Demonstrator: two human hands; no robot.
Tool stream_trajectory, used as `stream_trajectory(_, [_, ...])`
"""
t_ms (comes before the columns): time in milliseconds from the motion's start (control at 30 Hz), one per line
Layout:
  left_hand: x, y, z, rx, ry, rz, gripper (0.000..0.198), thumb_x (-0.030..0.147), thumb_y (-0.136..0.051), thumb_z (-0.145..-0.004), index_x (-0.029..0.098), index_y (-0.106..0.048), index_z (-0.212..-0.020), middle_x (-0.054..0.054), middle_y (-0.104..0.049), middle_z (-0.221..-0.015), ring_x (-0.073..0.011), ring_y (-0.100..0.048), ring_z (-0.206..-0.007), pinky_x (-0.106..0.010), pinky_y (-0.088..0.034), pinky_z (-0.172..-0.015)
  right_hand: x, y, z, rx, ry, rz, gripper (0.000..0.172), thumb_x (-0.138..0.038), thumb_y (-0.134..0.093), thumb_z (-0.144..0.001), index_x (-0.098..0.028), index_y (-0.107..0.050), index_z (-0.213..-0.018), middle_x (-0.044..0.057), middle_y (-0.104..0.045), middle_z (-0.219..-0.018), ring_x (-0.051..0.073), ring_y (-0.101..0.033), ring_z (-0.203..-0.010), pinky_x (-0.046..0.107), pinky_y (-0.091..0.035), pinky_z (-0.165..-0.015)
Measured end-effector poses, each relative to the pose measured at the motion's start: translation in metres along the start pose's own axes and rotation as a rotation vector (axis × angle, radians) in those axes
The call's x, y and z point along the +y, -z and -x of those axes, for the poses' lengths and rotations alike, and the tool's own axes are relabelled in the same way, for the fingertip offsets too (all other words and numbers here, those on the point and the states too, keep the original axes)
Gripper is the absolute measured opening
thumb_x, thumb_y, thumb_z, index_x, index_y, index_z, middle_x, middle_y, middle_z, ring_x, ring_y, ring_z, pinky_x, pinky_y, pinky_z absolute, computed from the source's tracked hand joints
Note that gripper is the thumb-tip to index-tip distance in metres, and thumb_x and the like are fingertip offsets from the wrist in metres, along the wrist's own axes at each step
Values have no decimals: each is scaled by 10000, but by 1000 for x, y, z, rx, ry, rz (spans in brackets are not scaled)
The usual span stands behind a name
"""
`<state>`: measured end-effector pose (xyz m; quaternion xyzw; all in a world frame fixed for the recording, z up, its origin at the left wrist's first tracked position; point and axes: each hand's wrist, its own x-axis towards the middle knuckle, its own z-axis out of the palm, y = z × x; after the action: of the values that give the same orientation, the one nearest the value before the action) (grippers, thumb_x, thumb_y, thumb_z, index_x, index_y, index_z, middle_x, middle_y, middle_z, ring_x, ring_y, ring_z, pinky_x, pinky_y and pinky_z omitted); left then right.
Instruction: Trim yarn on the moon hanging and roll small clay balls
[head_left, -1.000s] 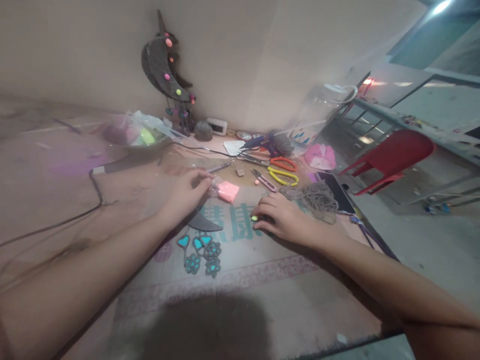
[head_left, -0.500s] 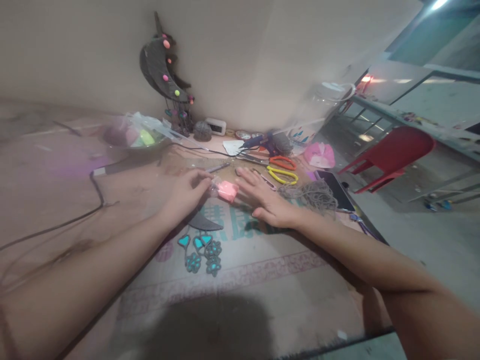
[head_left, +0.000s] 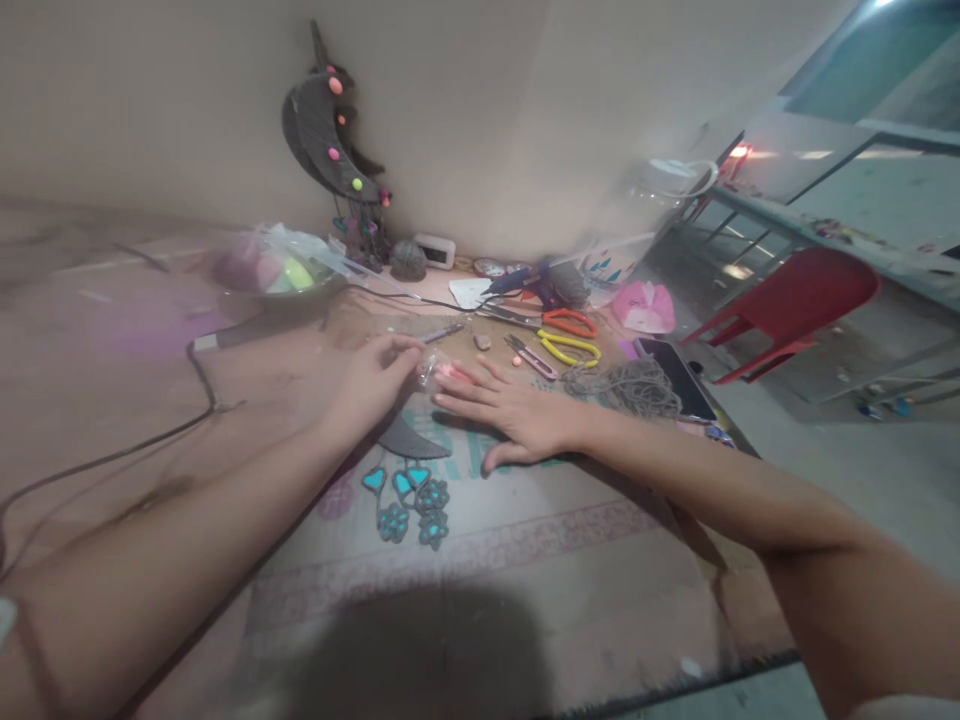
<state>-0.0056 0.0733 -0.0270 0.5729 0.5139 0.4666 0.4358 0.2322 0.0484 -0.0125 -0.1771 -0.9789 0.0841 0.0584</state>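
My left hand (head_left: 373, 383) pinches the clear wrapper of a pink clay block (head_left: 451, 372) on the table. Over that block lies my right hand (head_left: 504, 411), flat, fingers spread, so only a sliver of pink shows. Just below my left hand is a dark crescent piece (head_left: 411, 440), with turquoise heart and paw charms (head_left: 405, 498) hanging from it.
Orange scissors (head_left: 568, 322), yellow scissors (head_left: 570, 347), a snipper (head_left: 531, 358), a glue gun (head_left: 525, 281), tangled grey cord (head_left: 631, 386) and a phone (head_left: 673, 366) lie to the right. A plastic bag of clay (head_left: 274, 265) and a crescent ornament (head_left: 326, 125) stand at the back. A red chair (head_left: 787, 305) is beyond the table.
My right hand left a small yellow-green bead at the right, moved left and now lies flat over the pink block. My left hand kept its pinch.
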Motion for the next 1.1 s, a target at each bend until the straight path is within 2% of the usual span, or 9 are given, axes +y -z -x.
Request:
stream_trajectory(100, [1, -2, 1, -17, -28, 0, 254, 382, -621, -787, 175, -680, -920, -6, -645, -708, -173, -609, -677, -273, -452, -645, -18, 2, 16, -46, -6, -4, 916, -670, -530, -894, -178, -190, -1588, 132, -169, -1653, 284, 37, -1541, 534, 72, -1218])
stream_trajectory(233, [0, -1, 1, -17, -52, 3, 238, 373, -627, -796, 175, -686, -913, -3, -653, -715, -167, -620, -702, -264, -463, -672, -41, -3, -7, -46, 166, 8, 835, -648, -540, -897, -165, -329, -1544, 111, -285, -1620, 259, 2, -1546, 508, 57, -1231])
stream_trajectory(367, [0, 3, 0, 20, -20, 60, 256, 369, -638, -786, 170, -678, -942, -4, -654, -744, -161, -606, -697, -255, -452, -648, -16, -4, -30, -6, 119, 34, 829, -637, -530, -909, -175, -295, -1555, 108, -191, -1650, 256, 56, -1542, 510, 25, -1231])
stream_trajectory(500, [-3, 3, -1, 23, -13, 84, 241, 348, -618, -802, 170, -676, -954, 3, -636, -709, -149, -593, -672, -243, -427, -626, 7, 2, 1, -26, -27, 29, 867, -621, -525, -919, -173, -195, -1584, 155, -97, -1659, 295, 83, -1533, 582, 37, -1205])
stream_trajectory(633, [-6, 0, -3, 12, -29, 51, 209, 328, -612, -802, 188, -682, -941, 9, -639, -704, -143, -589, -671, -241, -421, -638, -22, 3, 34, -61, -51, -27, 874, -611, -549, -912, -165, -207, -1582, 165, -166, -1647, 308, 38, -1536, 596, 11, -1204])
stream_trajectory(767, [-2, 0, -2, 20, -33, 50, 199, 332, -620, -778, 190, -677, -905, 11, -630, -686, -155, -596, -685, -250, -433, -653, -51, -5, 8, -23, 110, -19, 807, -612, -544, -916, -146, -332, -1540, 133, -256, -1627, 273, 10, -1544, 533, 57, -1223])
stream_trajectory(933, [5, 1, 3, 12, 15, 68, 252, 376, -635, -761, 184, -657, -921, 13, -618, -702, -150, -571, -641, -245, -412, -594, -20, -6, -28, -1, 71, -6, 804, -603, -564, -908, -183, -321, -1549, 120, -207, -1643, 277, 12, -1543, 529, 5, -1234])
stream_trajectory(1033, [5, 1, 3, 9, 3, 59, 236, 371, -629, -769, 189, -661, -915, 9, -619, -692, -155, -571, -646, -250, -413, -603, -2, 0, -7, -16, -32, -13, 857, -601, -568, -905, -151, -262, -1568, 165, -147, -1650, 311, 33, -1536, 570, -2, -1220])
stream_trajectory(1100, [4, 0, 2, 4, -9, 47, 220, 355, -620, -782, 188, -667, -916, 4, -624, -683, -162, -582, -660, -258, -424, -622, -5, 2, 15, -30, -81, -19, 853, -594, -553, -917, -164, -226, -1577, 170, -144, -1649, 325, 21, -1535, 610, 10, -1202])
